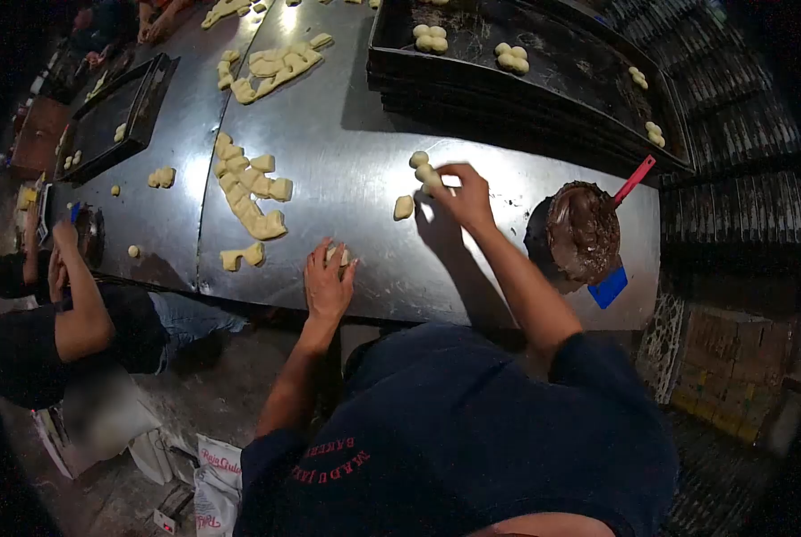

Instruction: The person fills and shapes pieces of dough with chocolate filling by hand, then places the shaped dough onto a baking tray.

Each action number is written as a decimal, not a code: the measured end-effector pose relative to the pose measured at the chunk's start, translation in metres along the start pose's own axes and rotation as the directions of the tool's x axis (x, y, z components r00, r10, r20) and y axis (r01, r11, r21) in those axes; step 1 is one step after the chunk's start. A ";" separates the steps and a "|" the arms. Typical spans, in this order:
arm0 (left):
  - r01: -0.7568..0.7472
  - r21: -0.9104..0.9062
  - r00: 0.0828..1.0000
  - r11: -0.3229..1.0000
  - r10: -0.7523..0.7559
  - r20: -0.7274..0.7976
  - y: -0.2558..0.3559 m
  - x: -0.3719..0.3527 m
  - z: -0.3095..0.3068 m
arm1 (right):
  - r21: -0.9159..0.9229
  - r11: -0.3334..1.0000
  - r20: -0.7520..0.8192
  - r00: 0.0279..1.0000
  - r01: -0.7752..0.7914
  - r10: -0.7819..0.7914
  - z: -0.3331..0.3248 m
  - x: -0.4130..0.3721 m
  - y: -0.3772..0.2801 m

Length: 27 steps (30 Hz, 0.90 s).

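Note:
My left hand (327,285) is cupped over a small piece of dough (338,257) on the steel table, its fingers curled around it. Farther right, my right hand (465,199) has its fingertips on a dough ball (428,174), which sits in a small cluster with another ball (418,159). A single loose dough piece (404,208) lies just left of that cluster. To the left of my left hand are a strip of cut dough pieces (250,199) and a smaller scrap of dough (243,257).
A bowl of chocolate-brown filling (583,231) with a red-handled spatula (635,179) stands at right, beside a blue scraper (608,288). Stacked black trays (508,89) hold dough clusters at the back. Another person (87,313) works at left, near a tray (141,116).

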<state>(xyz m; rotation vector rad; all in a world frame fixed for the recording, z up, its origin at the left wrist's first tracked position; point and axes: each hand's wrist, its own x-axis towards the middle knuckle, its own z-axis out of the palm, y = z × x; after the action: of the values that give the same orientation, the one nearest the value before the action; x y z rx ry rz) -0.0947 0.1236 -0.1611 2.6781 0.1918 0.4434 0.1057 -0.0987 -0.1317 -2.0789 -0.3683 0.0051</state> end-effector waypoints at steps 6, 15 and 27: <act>0.005 -0.029 0.996 1.000 -0.002 0.090 0.003 -0.009 -0.009 | -0.257 0.929 -0.014 0.960 0.267 -0.280 0.052 0.077 0.022; 0.385 -0.801 0.897 0.458 -0.389 0.209 0.119 0.053 -0.036 | 0.302 0.923 -0.093 0.971 0.239 -0.221 -0.011 -0.042 -0.082; 0.635 -0.768 0.744 -0.088 -0.200 0.638 0.295 0.099 -0.005 | 0.349 0.902 -0.568 0.823 0.254 -0.012 -0.126 -0.123 -0.088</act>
<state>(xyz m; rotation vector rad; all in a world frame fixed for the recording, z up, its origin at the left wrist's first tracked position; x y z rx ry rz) 0.0159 -0.1216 -0.0047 1.0493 0.4479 -0.1552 -0.0154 -0.1964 -0.0101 -1.5359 -0.1348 -0.5580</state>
